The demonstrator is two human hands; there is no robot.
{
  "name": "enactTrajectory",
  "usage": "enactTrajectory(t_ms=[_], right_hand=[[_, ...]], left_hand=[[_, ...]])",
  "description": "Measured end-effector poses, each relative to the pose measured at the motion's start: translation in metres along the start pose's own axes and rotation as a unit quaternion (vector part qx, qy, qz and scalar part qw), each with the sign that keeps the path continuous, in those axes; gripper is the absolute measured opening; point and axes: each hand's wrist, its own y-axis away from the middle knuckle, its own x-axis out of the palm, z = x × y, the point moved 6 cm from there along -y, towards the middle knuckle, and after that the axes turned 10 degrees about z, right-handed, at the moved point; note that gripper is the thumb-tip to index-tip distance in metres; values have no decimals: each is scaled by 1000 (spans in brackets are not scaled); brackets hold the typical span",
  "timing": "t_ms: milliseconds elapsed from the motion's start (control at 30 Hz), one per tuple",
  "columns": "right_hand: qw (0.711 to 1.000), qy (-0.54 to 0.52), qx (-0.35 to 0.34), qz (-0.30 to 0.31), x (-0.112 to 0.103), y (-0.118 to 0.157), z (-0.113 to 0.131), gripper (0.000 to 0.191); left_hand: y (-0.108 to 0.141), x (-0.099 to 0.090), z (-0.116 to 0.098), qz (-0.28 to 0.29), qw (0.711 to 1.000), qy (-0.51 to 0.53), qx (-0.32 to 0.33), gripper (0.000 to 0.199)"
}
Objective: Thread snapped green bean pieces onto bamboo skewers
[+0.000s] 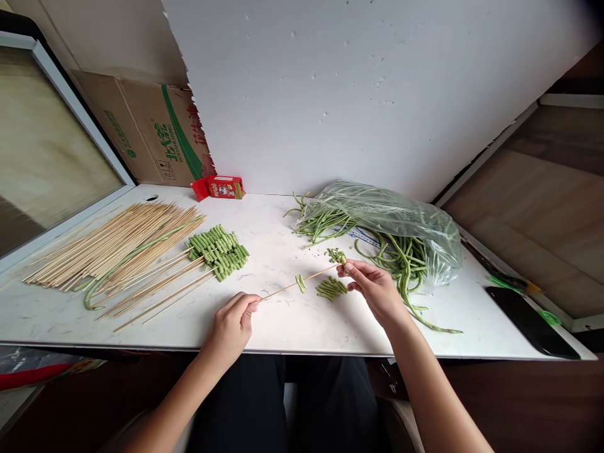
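Observation:
My left hand (232, 327) is closed on the near end of a thin wooden skewer (283, 289). Two short green bean pieces (301, 283) sit on the skewer between my hands. At its far end, my right hand (370, 286) pinches a bean piece (343, 262) at the skewer's tip. Cut bean pieces (331, 288) lie on the white table just left of my right hand, with a small pile of bits (336, 254) behind. To the left lie finished skewers (219, 251) packed with bean pieces, their bare sticks pointing toward the front left.
Many bare skewers (113, 242) cover the left of the table (274, 327), a long bean across them. A red box (226, 187) stands at the back. Long beans (410, 258) spill from a plastic bag (377, 204) at right. A black phone-like object (528, 321) lies far right.

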Motion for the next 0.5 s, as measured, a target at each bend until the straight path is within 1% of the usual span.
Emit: enactTrajectory(t_ms=[133, 300, 500], right_hand=[[1000, 9, -6, 5, 1, 1, 3, 37], [1000, 4, -8, -4, 0, 1, 3, 37], [1000, -18, 0, -15, -1, 1, -1, 35]], left_hand=[[1, 1, 2, 3, 1000, -1, -2, 26], [0, 1, 1, -1, 1000, 0, 3, 27], [0, -1, -1, -10, 1000, 11, 16, 37]])
